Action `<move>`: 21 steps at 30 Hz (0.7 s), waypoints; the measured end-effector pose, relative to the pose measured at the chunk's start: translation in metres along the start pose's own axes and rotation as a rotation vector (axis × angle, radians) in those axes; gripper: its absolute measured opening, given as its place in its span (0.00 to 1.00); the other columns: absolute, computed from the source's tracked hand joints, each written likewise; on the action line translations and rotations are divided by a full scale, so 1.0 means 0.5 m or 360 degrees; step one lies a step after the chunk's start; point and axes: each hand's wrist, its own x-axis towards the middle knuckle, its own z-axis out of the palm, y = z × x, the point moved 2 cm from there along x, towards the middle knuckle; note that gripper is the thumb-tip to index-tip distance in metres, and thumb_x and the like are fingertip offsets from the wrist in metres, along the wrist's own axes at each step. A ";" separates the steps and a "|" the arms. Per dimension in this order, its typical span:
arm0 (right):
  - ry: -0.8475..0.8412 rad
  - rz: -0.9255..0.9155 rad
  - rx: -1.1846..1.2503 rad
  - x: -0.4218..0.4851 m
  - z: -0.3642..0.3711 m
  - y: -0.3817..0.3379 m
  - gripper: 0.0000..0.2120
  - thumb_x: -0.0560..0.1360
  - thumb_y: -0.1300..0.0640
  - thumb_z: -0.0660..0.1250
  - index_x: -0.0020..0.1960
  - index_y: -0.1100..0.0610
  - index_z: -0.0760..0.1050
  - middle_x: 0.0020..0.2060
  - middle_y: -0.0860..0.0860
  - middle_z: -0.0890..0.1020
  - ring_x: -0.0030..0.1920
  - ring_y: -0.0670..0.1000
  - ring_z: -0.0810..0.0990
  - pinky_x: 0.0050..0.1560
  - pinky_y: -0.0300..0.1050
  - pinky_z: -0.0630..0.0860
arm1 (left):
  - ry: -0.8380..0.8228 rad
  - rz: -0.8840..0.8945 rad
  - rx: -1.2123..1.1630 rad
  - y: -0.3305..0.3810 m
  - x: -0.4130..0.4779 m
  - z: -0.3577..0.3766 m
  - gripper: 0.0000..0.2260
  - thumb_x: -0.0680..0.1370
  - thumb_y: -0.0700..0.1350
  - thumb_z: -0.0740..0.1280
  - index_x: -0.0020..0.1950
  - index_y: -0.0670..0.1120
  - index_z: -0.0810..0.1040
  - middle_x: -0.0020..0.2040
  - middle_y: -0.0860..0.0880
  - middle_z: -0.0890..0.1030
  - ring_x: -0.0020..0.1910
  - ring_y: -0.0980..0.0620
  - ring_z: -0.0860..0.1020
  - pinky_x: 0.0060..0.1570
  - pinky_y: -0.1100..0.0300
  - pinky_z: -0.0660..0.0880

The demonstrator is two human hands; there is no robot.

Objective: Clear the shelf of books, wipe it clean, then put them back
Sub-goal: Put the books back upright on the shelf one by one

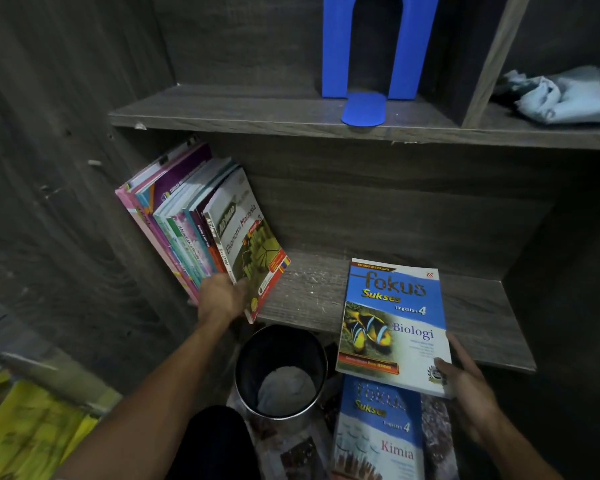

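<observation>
A row of several books [201,220] leans against the left wall on the lower wooden shelf [482,317]. My left hand [220,299] grips the bottom edge of the outermost one, the Ekonomi Malaysia book [253,244]. My right hand [465,379] holds the lower right corner of the blue Fokus Biologi book [392,327], which lies flat with its top half over the shelf's front edge. A Fokus Kimia book [378,431] lies on the floor below it. A light blue cloth [565,95] sits crumpled in the upper right compartment.
A blue bookend [371,64] stands on the upper shelf [239,112]. A round black bin [281,368] with something grey inside stands on the floor under the shelf edge. Yellow bags [32,431] lie at the lower left.
</observation>
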 end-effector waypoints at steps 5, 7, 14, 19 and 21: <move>-0.0009 0.0000 0.0000 -0.002 -0.004 -0.001 0.29 0.80 0.67 0.61 0.75 0.42 0.65 0.58 0.59 0.82 0.55 0.64 0.82 0.57 0.68 0.77 | 0.0210 -0.0047 -0.0171 0.001 -0.031 0.029 0.20 0.80 0.52 0.65 0.46 0.33 0.81 0.45 0.37 0.81 0.41 0.44 0.77 0.45 0.56 0.77; -0.0019 -0.0011 -0.0017 0.000 -0.003 -0.002 0.29 0.80 0.67 0.61 0.74 0.43 0.66 0.58 0.59 0.82 0.54 0.63 0.83 0.57 0.67 0.77 | 0.0228 -0.0062 -0.0201 0.005 -0.028 0.030 0.19 0.79 0.52 0.66 0.47 0.34 0.81 0.45 0.37 0.82 0.41 0.43 0.79 0.46 0.53 0.79; -0.0046 -0.0065 -0.0046 0.001 -0.001 -0.003 0.27 0.80 0.68 0.60 0.73 0.45 0.67 0.58 0.59 0.81 0.57 0.64 0.81 0.61 0.70 0.74 | 0.0234 -0.0038 -0.0147 0.010 -0.043 0.023 0.12 0.78 0.50 0.68 0.49 0.40 0.80 0.43 0.42 0.82 0.41 0.44 0.81 0.43 0.51 0.81; -0.0041 -0.0045 0.0012 0.009 -0.004 0.002 0.29 0.80 0.68 0.60 0.72 0.40 0.67 0.58 0.58 0.82 0.57 0.64 0.81 0.61 0.71 0.74 | 0.0197 -0.0081 0.0213 -0.011 -0.034 0.006 0.18 0.76 0.58 0.68 0.52 0.43 0.79 0.45 0.44 0.82 0.44 0.43 0.81 0.40 0.55 0.76; -0.0032 -0.0032 0.0014 0.014 -0.006 0.010 0.29 0.79 0.67 0.62 0.73 0.40 0.66 0.60 0.57 0.81 0.56 0.63 0.82 0.61 0.72 0.74 | 0.0133 -0.0113 0.0273 -0.011 -0.029 0.007 0.20 0.77 0.58 0.66 0.52 0.41 0.80 0.45 0.43 0.81 0.44 0.43 0.80 0.42 0.54 0.76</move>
